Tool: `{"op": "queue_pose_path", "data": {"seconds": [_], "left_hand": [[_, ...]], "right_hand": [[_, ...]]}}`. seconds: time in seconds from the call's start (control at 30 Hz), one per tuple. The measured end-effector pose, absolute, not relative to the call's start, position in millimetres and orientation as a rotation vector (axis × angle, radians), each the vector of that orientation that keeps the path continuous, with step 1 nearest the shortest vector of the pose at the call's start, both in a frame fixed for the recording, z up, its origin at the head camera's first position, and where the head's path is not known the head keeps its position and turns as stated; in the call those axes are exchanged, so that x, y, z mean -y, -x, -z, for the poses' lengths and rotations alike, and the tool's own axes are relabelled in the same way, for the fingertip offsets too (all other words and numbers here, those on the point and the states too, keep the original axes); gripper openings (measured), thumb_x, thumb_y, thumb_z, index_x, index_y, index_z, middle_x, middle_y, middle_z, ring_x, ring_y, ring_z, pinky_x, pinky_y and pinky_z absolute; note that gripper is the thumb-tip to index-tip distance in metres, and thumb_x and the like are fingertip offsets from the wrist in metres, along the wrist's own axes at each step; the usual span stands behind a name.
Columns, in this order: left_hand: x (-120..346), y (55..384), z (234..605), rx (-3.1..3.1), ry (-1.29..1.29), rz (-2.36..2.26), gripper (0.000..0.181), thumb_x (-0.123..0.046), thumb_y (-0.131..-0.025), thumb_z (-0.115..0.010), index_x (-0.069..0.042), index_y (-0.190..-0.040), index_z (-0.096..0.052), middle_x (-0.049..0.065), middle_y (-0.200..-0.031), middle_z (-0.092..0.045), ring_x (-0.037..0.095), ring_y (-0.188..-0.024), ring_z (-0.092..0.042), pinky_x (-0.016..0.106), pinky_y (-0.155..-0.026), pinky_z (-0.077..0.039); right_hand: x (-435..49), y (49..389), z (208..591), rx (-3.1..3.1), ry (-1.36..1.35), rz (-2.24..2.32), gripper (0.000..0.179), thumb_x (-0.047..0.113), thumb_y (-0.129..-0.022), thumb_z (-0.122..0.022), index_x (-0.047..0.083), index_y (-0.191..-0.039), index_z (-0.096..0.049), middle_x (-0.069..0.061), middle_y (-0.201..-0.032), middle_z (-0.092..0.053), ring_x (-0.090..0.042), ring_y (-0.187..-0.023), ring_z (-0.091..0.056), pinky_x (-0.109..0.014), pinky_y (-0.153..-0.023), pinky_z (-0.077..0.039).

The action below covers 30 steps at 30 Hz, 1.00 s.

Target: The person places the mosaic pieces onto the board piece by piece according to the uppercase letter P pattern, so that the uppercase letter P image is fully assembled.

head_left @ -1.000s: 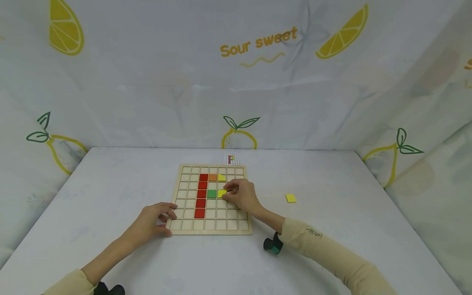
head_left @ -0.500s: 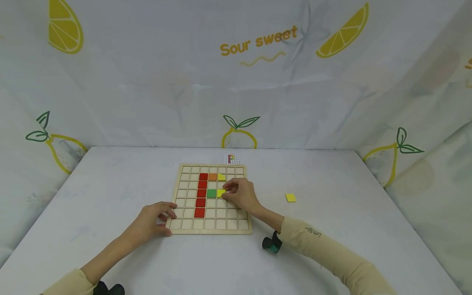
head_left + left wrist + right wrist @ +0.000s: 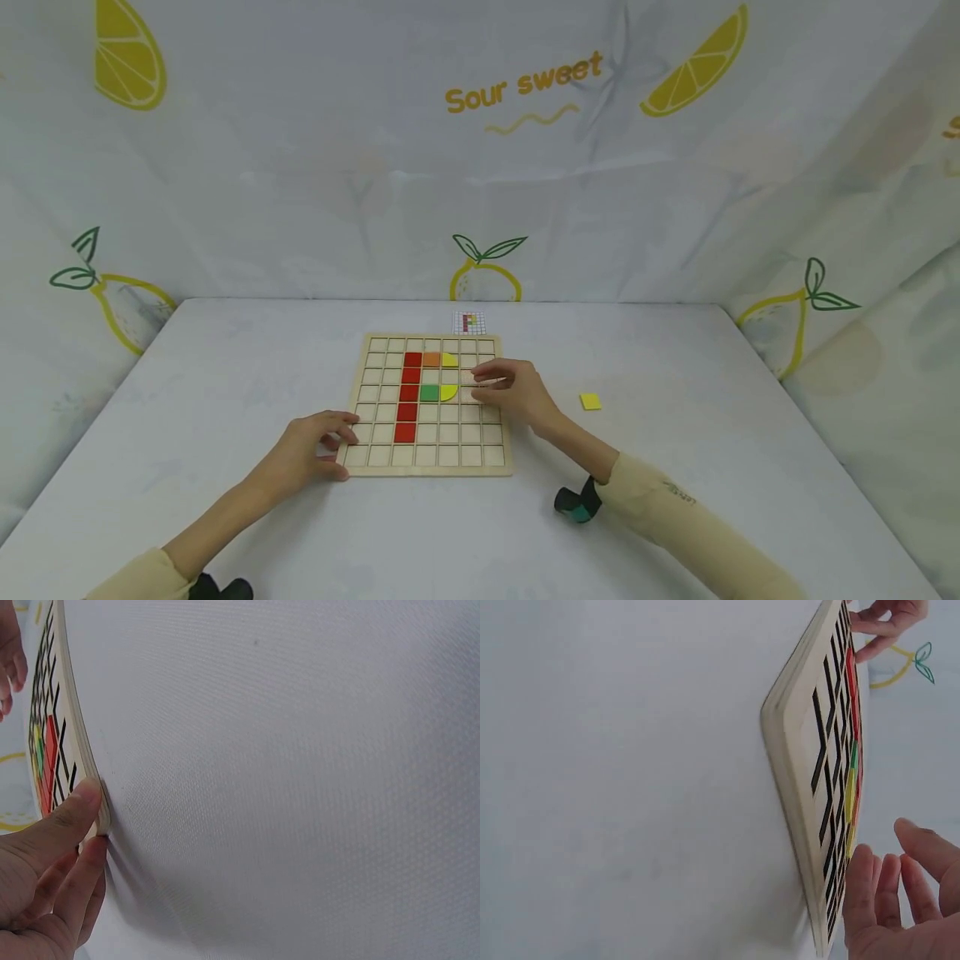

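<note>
A wooden grid board (image 3: 459, 457) lies flat on the table, and my left hand (image 3: 302, 450) holds its near left corner. In the left wrist view the thumb (image 3: 84, 801) and fingers pinch the board's edge. Red square tiles (image 3: 408, 396) form a column in the grid. To their right sit an orange tile (image 3: 432, 360) with a rounded yellow tile (image 3: 450, 361), and lower a green tile (image 3: 429, 393) with a second rounded yellow tile (image 3: 448, 392). My right hand (image 3: 519, 392) hovers over the board's right side, fingers loosely spread, holding nothing.
One loose yellow square tile (image 3: 590, 402) lies on the table right of the board. A small printed pattern card (image 3: 469, 323) rests behind the board's far edge. White cloth (image 3: 315, 208) with lemon prints hangs behind the table.
My right hand has let go of the lower rounded yellow tile and drawn back to the right, leaving that tile in its cell. The left hand stays at the board's corner.
</note>
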<state>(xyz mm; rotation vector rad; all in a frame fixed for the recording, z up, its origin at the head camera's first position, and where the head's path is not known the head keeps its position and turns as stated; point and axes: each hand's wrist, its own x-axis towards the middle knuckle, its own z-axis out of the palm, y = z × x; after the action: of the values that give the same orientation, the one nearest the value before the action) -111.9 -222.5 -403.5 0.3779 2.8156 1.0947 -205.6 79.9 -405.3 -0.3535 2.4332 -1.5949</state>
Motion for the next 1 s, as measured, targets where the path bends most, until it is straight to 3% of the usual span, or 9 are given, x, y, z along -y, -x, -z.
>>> {"op": "queue_pose_path", "data": {"seconds": [0.53, 0.8, 1.0], "left_hand": [[221.1, 112.6, 404.8, -2.801, -0.331, -1.087, 0.034, 0.005, -0.06, -0.085, -0.007, -0.088, -0.068, 0.018, -0.122, -0.061, 0.019, -0.086, -0.06, 0.028, -0.07, -0.057], [221.2, 111.8, 405.0, -2.799, -0.331, -1.099, 0.035, 0.006, -0.06, -0.085, -0.006, -0.088, -0.067, 0.017, -0.122, -0.061, 0.019, -0.086, -0.06, 0.027, -0.07, -0.057], [221.4, 112.1, 404.0, -2.802, -0.331, -1.088, 0.034, 0.005, -0.06, -0.085, -0.006, -0.088, -0.068, 0.017, -0.123, -0.061, 0.019, -0.086, -0.06, 0.026, -0.069, -0.057]], "right_hand": [[-188.9, 215.0, 406.2, -2.414, 0.422, 1.496, 0.04, 0.018, -0.087, -0.073, 0.001, -0.121, -0.062, -0.016, -0.12, -0.063, -0.024, -0.101, -0.058, -0.021, -0.077, -0.055], [-239.8, 222.6, 402.2, -2.406, 0.453, 1.484, 0.041, 0.015, -0.089, -0.07, -0.005, -0.123, -0.058, -0.022, -0.126, -0.057, -0.021, -0.105, -0.06, -0.021, -0.081, -0.055], [-268.6, 230.7, 408.8, -2.376, 0.392, 1.472, 0.045, 0.016, -0.087, -0.072, -0.001, -0.126, -0.057, -0.02, -0.129, -0.057, -0.02, -0.109, -0.058, -0.021, -0.084, -0.053]]}}
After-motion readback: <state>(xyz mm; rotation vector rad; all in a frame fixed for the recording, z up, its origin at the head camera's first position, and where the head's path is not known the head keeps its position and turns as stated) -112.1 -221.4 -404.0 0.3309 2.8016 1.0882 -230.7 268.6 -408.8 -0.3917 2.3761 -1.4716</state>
